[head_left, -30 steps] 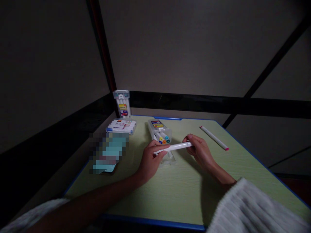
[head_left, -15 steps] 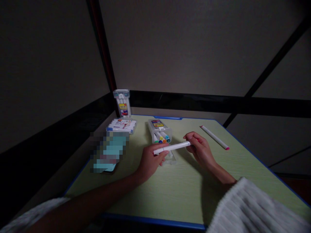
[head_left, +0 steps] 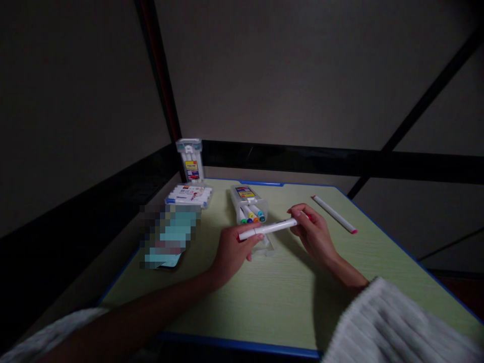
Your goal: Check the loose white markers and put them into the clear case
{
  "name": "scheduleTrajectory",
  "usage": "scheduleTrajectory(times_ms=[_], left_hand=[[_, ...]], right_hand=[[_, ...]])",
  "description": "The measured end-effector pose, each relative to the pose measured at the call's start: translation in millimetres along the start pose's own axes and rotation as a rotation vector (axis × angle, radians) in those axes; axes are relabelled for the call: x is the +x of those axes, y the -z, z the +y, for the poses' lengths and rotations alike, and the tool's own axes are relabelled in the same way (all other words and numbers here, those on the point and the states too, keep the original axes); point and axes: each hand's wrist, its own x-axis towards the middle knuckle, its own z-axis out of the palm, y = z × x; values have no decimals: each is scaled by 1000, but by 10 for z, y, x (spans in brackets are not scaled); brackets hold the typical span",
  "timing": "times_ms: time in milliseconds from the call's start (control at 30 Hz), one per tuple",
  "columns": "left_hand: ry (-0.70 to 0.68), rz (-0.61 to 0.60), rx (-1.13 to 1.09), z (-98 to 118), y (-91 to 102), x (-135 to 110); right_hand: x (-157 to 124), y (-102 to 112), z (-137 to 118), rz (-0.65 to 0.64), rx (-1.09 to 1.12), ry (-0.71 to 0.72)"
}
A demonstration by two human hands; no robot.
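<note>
A white marker (head_left: 275, 226) with red ends is held nearly level above the table, tilted slightly up to the right. My left hand (head_left: 233, 250) pinches its left end between thumb and fingers. At the other end, my right hand (head_left: 310, 233) is closed on it with thumb and fingertips. Just behind the marker lies a clear plastic marker case (head_left: 247, 199), its open end facing me and several coloured marker ends showing. The case's clear lid (head_left: 267, 248) hangs down onto the table, partly hidden by my left hand and the marker.
Another white marker (head_left: 335, 214) with a pink end lies on the right of the pale green table (head_left: 272, 312). At the back left, a closed marker case (head_left: 192, 161) stands upright behind a flat pack of white pens (head_left: 189, 195). A blurred-out phone-like object (head_left: 172, 237) lies at the left.
Almost nothing differs. Both hands keep hold of the marker, with only very slight shifts of the fingers.
</note>
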Motion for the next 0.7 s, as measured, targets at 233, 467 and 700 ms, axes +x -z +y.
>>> scheduleTrajectory(times_ms=[233, 467, 700], left_hand=[[-4, -92, -30, -5, -2, -14], [-9, -96, 3, -5, 6, 1], [-17, 29, 53, -31, -7, 19]], right_hand=[[-1, -2, 0, 16, -22, 12], [-10, 0, 5, -26, 2, 23], [-21, -8, -5, -87, 49, -8]])
